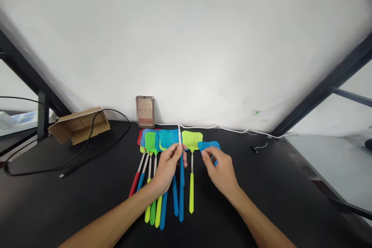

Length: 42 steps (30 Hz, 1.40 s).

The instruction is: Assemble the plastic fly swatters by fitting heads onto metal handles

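My left hand (167, 164) is closed around a fly swatter handle, whose bare metal rod (179, 135) points upward. A blue grip shows just below these fingers; whether it belongs to the held rod I cannot tell. My right hand (221, 166) pinches a blue mesh fly swatter head (209, 145), apart from the rod. Between and left of my hands lie several fly swatters in a row, heads toward the wall. Among them are a yellow-green swatter (192, 139), a green swatter (151, 141) and a red-handled swatter (134, 183). My left hand and forearm hide parts of some handles.
An open cardboard box (91, 127) lies at the left, with a black cable (92, 130) looping past it. A small blurred-out box (145, 112) leans on the white wall. White cable (216, 126) runs along the table's back edge. A small black item (254, 149) lies at the right.
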Tool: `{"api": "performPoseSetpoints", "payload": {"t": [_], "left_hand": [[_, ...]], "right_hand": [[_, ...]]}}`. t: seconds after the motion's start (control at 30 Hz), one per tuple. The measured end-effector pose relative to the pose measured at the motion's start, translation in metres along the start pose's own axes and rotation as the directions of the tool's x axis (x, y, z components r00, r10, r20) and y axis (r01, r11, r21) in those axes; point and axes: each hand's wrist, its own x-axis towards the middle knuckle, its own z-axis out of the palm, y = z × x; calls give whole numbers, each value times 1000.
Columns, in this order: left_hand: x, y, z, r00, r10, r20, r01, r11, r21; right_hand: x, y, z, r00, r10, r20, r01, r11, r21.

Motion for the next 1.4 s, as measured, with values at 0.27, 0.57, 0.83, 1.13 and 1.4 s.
{"api": "performPoseSetpoints", "payload": {"t": [0.27, 0.57, 0.83, 1.13, 1.4], "left_hand": [[-2, 2, -1, 993, -86, 87, 85, 996, 12], [-4, 1, 1, 981, -42, 189, 14, 989, 145], [-7, 1, 0, 957, -48, 287, -3, 985, 175], [-9, 5, 1, 907, -74, 415, -26, 973, 230], [-11, 4, 1, 906, -94, 413, -32, 957, 288]], "right_hand": [[14, 47, -2, 984, 176, -36, -162, 778, -607], [26, 66, -23, 908, 418, 32, -390, 870, -300], [28, 65, -34, 910, 414, 16, -409, 890, 199], [24, 29, -31, 916, 394, 78, -318, 592, 741], [18, 15, -26, 923, 356, 148, -310, 456, 834]]}}
